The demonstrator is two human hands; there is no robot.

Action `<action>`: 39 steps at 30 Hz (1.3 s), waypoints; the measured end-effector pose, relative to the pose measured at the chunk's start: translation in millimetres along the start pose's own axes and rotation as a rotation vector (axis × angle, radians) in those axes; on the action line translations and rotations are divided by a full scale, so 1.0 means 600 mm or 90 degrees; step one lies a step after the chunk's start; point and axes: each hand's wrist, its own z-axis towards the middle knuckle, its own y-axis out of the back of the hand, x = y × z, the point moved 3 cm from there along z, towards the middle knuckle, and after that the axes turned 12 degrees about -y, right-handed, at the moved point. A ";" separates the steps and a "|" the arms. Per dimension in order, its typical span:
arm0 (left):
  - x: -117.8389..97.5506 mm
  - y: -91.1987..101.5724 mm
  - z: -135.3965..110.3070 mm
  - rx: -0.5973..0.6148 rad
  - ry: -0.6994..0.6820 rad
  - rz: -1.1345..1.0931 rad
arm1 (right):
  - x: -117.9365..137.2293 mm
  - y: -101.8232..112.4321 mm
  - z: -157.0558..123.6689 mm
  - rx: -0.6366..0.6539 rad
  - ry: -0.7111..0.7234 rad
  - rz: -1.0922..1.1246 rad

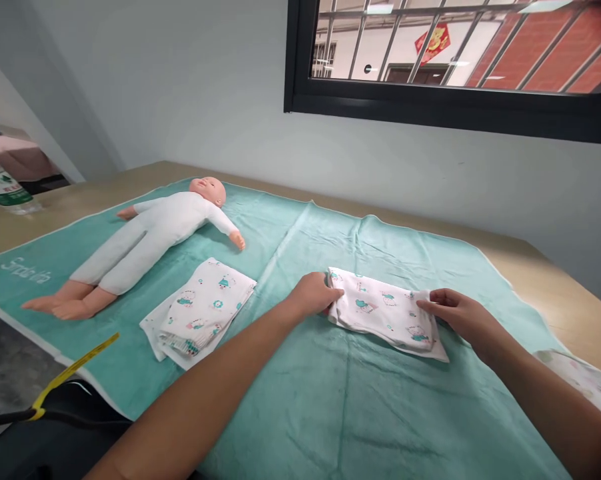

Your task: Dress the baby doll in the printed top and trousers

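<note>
A folded white baby garment (380,310) with green and pink prints lies across the middle of a green towel (290,413). My left hand (313,293) pinches its left edge, thumb on top. At its right end, my right hand (453,312) grips the edge between thumb and fingers. Left of my left forearm rests a second folded printed garment (208,307), untouched by either hand. Farther left a baby doll (165,223) in a white body suit lies on its back, arms spread.
The towel covers most of a wooden table (570,287) set against a grey wall. A plastic bottle (8,187) is at the far left. Another printed cloth (580,377) lies at the right, partly behind my forearm. A yellow tag (75,367) on a black cable sticks up at lower left.
</note>
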 end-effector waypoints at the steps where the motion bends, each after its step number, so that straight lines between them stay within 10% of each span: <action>1: 0.001 -0.002 -0.001 0.036 0.008 -0.049 | -0.003 -0.002 0.001 0.015 -0.018 0.027; 10: -0.003 -0.021 -0.002 -0.058 -0.138 -0.109 | -0.004 -0.003 -0.034 0.216 -0.151 0.202; 17: 0.001 -0.039 0.000 -0.114 -0.027 -0.559 | 0.001 -0.022 -0.086 0.171 -0.095 0.284; 22: -0.011 -0.045 0.005 -0.052 -0.016 -0.513 | 0.034 -0.027 -0.097 0.181 -0.021 0.367; 29: -0.034 0.062 -0.068 -0.168 -0.082 -0.536 | 0.165 -0.019 -0.074 0.076 0.153 0.281; 39: 0.066 0.216 -0.351 -0.518 0.072 -0.468 | 0.410 -0.338 -0.164 0.282 0.363 0.057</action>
